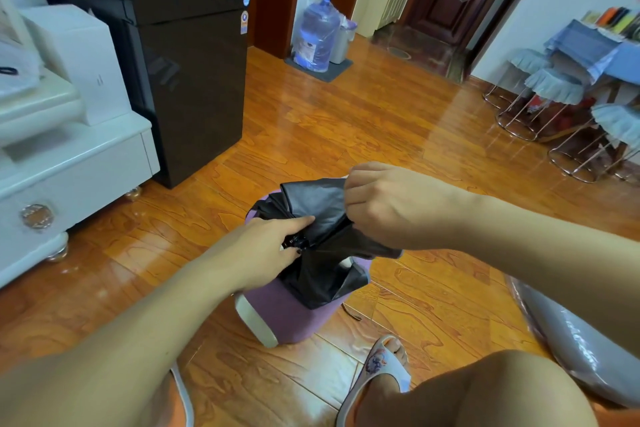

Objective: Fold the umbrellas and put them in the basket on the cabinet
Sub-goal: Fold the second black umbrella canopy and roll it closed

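Umbrella (322,246) between hands — left (273,246), right (384,204)

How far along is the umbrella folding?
Early to midway. The black umbrella is collapsed but its cloth hangs loose over the purple stool. The left hand holds its middle while the right hand gathers the cloth. Wrapping and basketing remain; no basket is in view.

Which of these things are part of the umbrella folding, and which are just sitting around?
In use:
black fabric umbrella
left hand, gripping it
right hand, pinching its cloth

Lying about:
purple padded stool
blue plastic water jug
dark glossy fridge
white cabinet
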The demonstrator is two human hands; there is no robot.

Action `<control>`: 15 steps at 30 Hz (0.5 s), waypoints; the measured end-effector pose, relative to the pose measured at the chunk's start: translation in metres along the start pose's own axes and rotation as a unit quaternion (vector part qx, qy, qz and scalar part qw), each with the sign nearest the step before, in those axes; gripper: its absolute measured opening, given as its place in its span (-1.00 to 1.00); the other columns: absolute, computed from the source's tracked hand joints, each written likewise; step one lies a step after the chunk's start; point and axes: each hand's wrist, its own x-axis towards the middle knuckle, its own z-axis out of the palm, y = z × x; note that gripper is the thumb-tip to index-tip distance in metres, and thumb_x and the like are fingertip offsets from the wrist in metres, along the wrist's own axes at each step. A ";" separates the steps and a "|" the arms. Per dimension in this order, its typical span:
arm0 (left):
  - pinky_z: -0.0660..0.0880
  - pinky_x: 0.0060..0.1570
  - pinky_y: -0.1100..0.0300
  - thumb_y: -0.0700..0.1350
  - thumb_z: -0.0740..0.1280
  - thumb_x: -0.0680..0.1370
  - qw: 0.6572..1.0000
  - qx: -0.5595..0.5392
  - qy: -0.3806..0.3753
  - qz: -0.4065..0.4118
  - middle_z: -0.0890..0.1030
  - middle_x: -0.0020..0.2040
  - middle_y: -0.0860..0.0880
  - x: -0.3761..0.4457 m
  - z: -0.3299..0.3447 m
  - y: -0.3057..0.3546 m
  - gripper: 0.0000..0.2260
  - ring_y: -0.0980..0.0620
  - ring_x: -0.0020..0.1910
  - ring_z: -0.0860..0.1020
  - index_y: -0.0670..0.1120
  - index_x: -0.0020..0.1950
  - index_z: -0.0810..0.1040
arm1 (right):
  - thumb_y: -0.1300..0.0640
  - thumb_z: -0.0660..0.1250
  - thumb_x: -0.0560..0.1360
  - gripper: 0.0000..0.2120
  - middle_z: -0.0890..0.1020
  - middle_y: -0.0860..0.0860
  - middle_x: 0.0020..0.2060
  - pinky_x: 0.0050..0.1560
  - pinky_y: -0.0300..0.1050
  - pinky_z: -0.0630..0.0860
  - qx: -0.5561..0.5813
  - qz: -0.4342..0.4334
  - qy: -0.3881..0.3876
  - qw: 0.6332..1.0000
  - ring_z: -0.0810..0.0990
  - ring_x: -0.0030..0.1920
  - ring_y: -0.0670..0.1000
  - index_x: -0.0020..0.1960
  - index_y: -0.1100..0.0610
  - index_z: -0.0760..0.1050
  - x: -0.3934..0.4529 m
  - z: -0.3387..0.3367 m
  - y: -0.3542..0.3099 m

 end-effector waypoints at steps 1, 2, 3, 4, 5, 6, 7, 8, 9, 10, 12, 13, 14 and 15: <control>0.44 -0.20 0.24 0.03 0.32 0.62 1.000 0.000 -0.001 0.002 0.66 0.11 0.07 -0.001 0.001 0.001 -0.42 0.06 -0.05 0.61 0.38 0.57 0.20 | 0.21 0.26 0.59 -0.78 0.57 0.07 -0.23 0.07 0.10 0.48 0.031 0.019 0.005 0.999 0.50 -0.11 0.20 -0.23 0.15 0.51 0.002 0.002 0.000; 0.49 -0.13 0.25 0.05 0.34 0.57 1.000 0.004 -0.004 0.007 0.65 0.14 0.10 -0.002 0.002 0.004 -0.38 0.07 -0.01 0.61 0.39 0.57 0.19 | 0.22 0.27 0.58 -0.81 0.56 0.07 -0.23 0.01 0.08 0.48 0.062 0.037 0.005 0.997 0.49 -0.13 0.20 -0.22 0.16 0.50 0.004 0.003 0.001; 0.55 -0.05 0.21 0.09 0.35 0.53 1.000 0.011 -0.009 0.014 0.64 0.20 0.11 -0.003 0.004 0.006 -0.35 0.08 0.04 0.61 0.40 0.56 0.17 | 0.21 0.26 0.58 -0.83 0.55 0.07 -0.21 -0.03 0.08 0.48 0.088 0.051 0.002 0.995 0.50 -0.13 0.19 -0.19 0.17 0.50 0.005 0.004 0.002; 0.57 0.02 0.16 0.15 0.34 0.51 0.999 0.018 -0.014 0.023 0.62 0.26 0.11 -0.005 0.006 0.008 -0.33 0.06 0.11 0.60 0.42 0.55 0.15 | 0.19 0.25 0.59 -0.84 0.55 0.07 -0.18 -0.05 0.09 0.49 0.105 0.065 -0.005 0.992 0.51 -0.13 0.19 -0.16 0.17 0.50 0.005 0.007 0.003; 0.57 0.04 0.12 0.20 0.34 0.51 0.999 0.027 -0.019 0.030 0.61 0.29 0.11 -0.007 0.008 0.011 -0.35 0.03 0.15 0.59 0.44 0.53 0.14 | 0.16 0.24 0.59 -0.85 0.55 0.06 -0.15 -0.08 0.10 0.50 0.114 0.078 -0.015 0.990 0.53 -0.14 0.18 -0.12 0.15 0.51 0.005 0.008 0.004; 0.55 0.02 0.11 0.25 0.32 0.53 0.998 0.038 -0.020 0.042 0.61 0.27 0.10 -0.009 0.011 0.013 -0.40 -0.01 0.16 0.59 0.47 0.51 0.14 | 0.14 0.24 0.60 -0.86 0.55 0.04 -0.12 -0.12 0.07 0.49 0.121 0.088 -0.023 0.989 0.54 -0.16 0.16 -0.09 0.14 0.52 0.006 0.010 0.006; 0.52 -0.03 0.10 0.28 0.31 0.55 0.997 0.052 -0.023 0.057 0.62 0.24 0.09 -0.011 0.014 0.016 -0.44 -0.04 0.16 0.58 0.48 0.48 0.15 | 0.13 0.24 0.60 -0.87 0.56 0.01 -0.10 -0.16 0.01 0.46 0.128 0.096 -0.033 0.987 0.55 -0.17 0.13 -0.08 0.12 0.53 0.006 0.012 0.007; 0.47 -0.09 0.09 0.29 0.30 0.57 0.994 0.067 -0.028 0.076 0.63 0.19 0.08 -0.014 0.016 0.018 -0.48 -0.06 0.14 0.58 0.49 0.47 0.17 | 0.13 0.26 0.59 -0.89 0.56 -0.01 -0.09 -0.18 -0.07 0.39 0.139 0.100 -0.044 0.984 0.55 -0.15 0.11 -0.08 0.10 0.53 0.007 0.013 0.007; 0.42 -0.15 0.08 0.28 0.29 0.59 0.992 0.079 -0.038 0.094 0.64 0.12 0.07 -0.015 0.017 0.020 -0.52 -0.06 0.10 0.58 0.50 0.45 0.19 | 0.14 0.28 0.59 -0.90 0.56 -0.03 -0.09 -0.17 -0.12 0.32 0.158 0.101 -0.057 0.981 0.55 -0.13 0.08 -0.08 0.08 0.54 0.008 0.015 0.007; 0.37 -0.18 0.08 0.27 0.28 0.60 0.989 0.085 -0.054 0.113 0.64 0.04 0.06 -0.016 0.016 0.021 -0.56 -0.06 0.05 0.57 0.49 0.44 0.22 | 0.15 0.30 0.59 -0.91 0.55 -0.04 -0.10 -0.15 -0.15 0.30 0.184 0.101 -0.071 0.975 0.52 -0.12 0.04 -0.08 0.08 0.54 0.009 0.016 0.006; 0.34 -0.20 0.06 0.24 0.26 0.63 0.982 0.086 -0.090 0.144 0.58 -0.16 0.06 -0.017 0.013 0.020 -0.64 -0.04 -0.08 0.53 0.45 0.39 0.27 | 0.19 0.32 0.59 -0.93 0.55 -0.03 -0.12 -0.09 -0.19 0.31 0.253 0.122 -0.101 0.954 0.44 -0.14 -0.05 -0.06 0.13 0.56 0.009 0.019 0.006; 0.33 -0.21 0.05 0.24 0.24 0.64 0.979 0.086 -0.104 0.155 0.51 -0.25 0.06 -0.018 0.012 0.019 -0.66 -0.03 -0.15 0.50 0.44 0.38 0.27 | 0.20 0.31 0.59 -0.94 0.55 -0.04 -0.12 -0.07 -0.22 0.32 0.288 0.142 -0.116 0.940 0.41 -0.14 -0.09 -0.04 0.15 0.56 0.008 0.020 0.005; 0.31 -0.21 0.04 0.24 0.23 0.64 0.976 0.090 -0.110 0.164 0.45 -0.31 0.06 -0.018 0.011 0.019 -0.66 -0.02 -0.20 0.46 0.43 0.40 0.25 | 0.20 0.31 0.60 -0.94 0.55 -0.07 -0.13 -0.06 -0.23 0.33 0.320 0.164 -0.130 0.924 0.41 -0.15 -0.13 -0.01 0.15 0.56 0.007 0.022 0.005; 0.29 -0.21 0.03 0.25 0.22 0.64 0.975 0.099 -0.110 0.167 0.40 -0.33 0.07 -0.018 0.011 0.018 -0.62 -0.03 -0.21 0.44 0.41 0.44 0.22 | 0.20 0.30 0.61 -0.94 0.56 -0.10 -0.13 -0.06 -0.25 0.36 0.349 0.184 -0.144 0.907 0.43 -0.17 -0.14 0.00 0.13 0.55 0.005 0.024 0.005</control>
